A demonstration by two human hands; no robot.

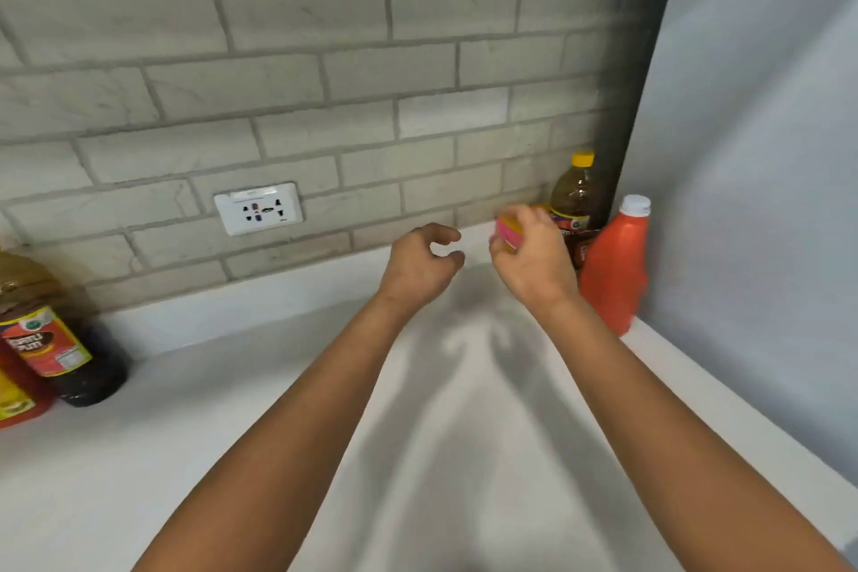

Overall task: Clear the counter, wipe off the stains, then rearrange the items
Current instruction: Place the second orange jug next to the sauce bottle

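Right hand (529, 255): raised above the back of the counter (232, 455), fingers curled round a small pink and yellow object (508, 230), blurred and not identifiable; the object is held near the wall, just left of the right-hand bottles.

Left hand (418, 265): held beside the right hand, apart from it; fingers loosely curled, thumb and forefinger forming an open hook, nothing gripped.

Both forearms are extended from the lower edge across the white counter, on which their shadows are cast.

Brown bottle with yellow cap (575, 209): upright in the back right corner, partly hidden by the right hand.

Orange-red bottle with white cap (613, 269): upright just in front of it, against the grey side panel (766, 200).

Large dark bottle with red and yellow label (51, 339): placed at the far left, a red container (18, 399) touching its front.

White wall socket (258, 208): set in the grey tiled wall (325, 60).
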